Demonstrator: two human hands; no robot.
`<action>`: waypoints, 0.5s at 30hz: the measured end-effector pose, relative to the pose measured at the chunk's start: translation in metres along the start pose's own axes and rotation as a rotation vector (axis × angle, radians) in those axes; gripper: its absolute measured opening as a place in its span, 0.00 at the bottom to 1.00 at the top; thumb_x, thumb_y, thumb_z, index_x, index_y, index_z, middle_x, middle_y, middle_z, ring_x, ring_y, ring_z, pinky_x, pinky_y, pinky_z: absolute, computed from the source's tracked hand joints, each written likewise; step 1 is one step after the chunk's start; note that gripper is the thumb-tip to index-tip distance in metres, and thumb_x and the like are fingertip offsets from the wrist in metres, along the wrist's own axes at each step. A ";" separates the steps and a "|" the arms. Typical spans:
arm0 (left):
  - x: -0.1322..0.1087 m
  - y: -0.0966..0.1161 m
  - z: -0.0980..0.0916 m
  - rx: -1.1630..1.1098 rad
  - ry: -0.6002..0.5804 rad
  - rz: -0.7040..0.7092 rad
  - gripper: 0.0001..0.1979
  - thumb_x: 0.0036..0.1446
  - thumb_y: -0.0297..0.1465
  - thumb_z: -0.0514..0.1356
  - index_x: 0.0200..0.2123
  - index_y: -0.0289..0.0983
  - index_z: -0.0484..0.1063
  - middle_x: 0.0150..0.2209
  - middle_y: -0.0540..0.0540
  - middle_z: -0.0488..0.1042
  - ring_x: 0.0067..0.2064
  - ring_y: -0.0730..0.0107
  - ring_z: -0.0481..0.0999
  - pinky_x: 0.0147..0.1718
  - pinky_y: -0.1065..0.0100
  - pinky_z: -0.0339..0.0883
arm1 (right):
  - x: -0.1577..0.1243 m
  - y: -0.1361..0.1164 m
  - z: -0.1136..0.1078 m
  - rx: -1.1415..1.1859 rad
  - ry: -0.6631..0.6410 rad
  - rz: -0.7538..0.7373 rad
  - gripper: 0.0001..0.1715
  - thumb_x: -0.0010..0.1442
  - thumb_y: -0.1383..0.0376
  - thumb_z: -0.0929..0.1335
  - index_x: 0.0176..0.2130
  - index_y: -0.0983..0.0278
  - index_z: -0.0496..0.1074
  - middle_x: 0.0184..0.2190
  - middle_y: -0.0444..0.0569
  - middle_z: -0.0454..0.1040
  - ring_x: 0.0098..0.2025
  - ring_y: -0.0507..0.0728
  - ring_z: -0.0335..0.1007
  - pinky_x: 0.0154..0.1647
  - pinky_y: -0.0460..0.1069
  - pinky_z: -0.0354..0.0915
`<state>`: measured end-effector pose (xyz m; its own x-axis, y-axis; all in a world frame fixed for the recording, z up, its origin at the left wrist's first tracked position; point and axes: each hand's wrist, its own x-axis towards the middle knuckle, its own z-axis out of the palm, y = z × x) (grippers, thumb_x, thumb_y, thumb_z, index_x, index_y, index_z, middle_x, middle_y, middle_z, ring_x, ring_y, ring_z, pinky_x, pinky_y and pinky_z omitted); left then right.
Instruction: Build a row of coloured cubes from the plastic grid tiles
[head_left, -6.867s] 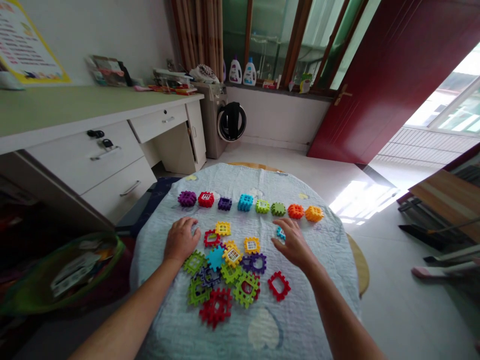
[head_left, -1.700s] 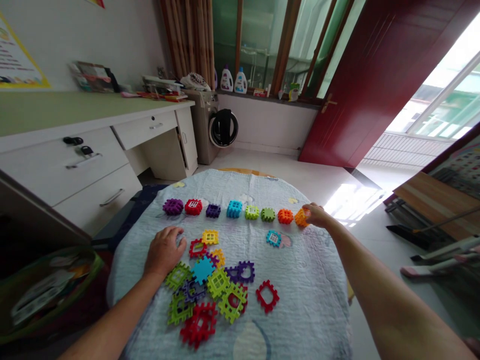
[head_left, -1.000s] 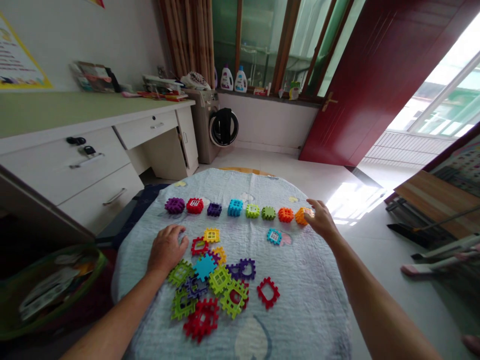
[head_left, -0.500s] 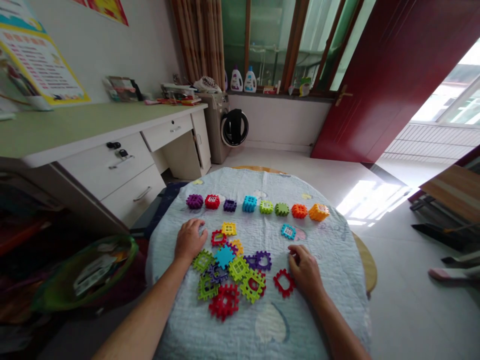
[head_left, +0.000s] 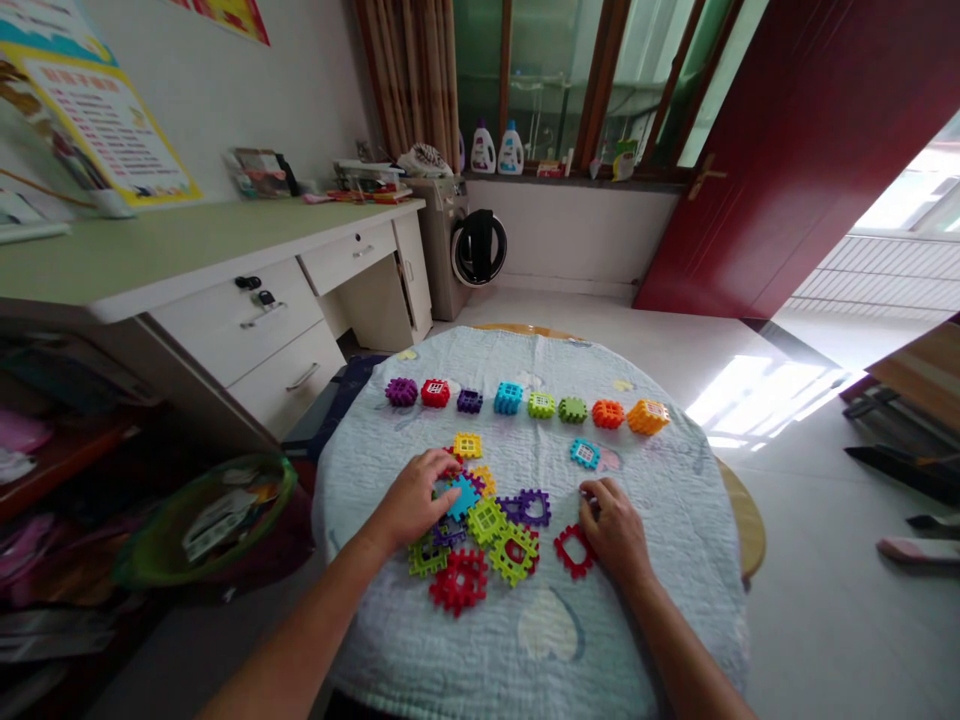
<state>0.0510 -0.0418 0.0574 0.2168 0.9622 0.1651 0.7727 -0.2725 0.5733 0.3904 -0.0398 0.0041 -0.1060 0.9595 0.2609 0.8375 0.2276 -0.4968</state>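
Note:
My left hand (head_left: pixel 417 498) reaches over the left side of a loose pile of plastic building tiles. Its fingertips are at a red tile (head_left: pixel 453 466), partly covered, and the thumb lies at a light-blue tile (head_left: pixel 466 497). A gap shows between thumb and fingers. Green tiles (head_left: pixel 487 521), purple tiles (head_left: pixel 534 507) and red tiles (head_left: pixel 459 582) spread around it, with a yellow tile (head_left: pixel 467 445) just beyond. Loosely bent, my right hand (head_left: pixel 616 525) rests on the cloth beside a red frame tile (head_left: pixel 574 551), with nothing visible in it. A blue window tile (head_left: pixel 585 453) lies ahead of it.
Along the far side runs a row of colour-sorted stacks, from a purple stack (head_left: pixel 402 391) to an orange-yellow stack (head_left: pixel 647 417). A pale patterned cloth (head_left: pixel 555 635) covers the round table. A desk (head_left: pixel 225 240) stands left, above a green-rimmed basket (head_left: pixel 202 530).
My left hand has moved right from the bare cloth onto the pile, now covering part of the red tile. My right hand stays in place. The view has shifted slightly.

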 end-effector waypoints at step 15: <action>0.010 0.049 0.038 0.064 -0.051 0.108 0.30 0.43 0.19 0.55 0.53 0.41 0.68 0.54 0.43 0.69 0.56 0.60 0.67 0.60 0.56 0.60 | 0.000 -0.007 -0.005 0.000 0.010 0.021 0.11 0.60 0.67 0.61 0.39 0.62 0.71 0.36 0.48 0.70 0.38 0.55 0.68 0.42 0.48 0.62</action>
<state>0.1141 -0.0456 0.0564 0.3296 0.9266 0.1813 0.7792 -0.3754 0.5020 0.3870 -0.0424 0.0116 -0.0832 0.9623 0.2589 0.8392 0.2077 -0.5025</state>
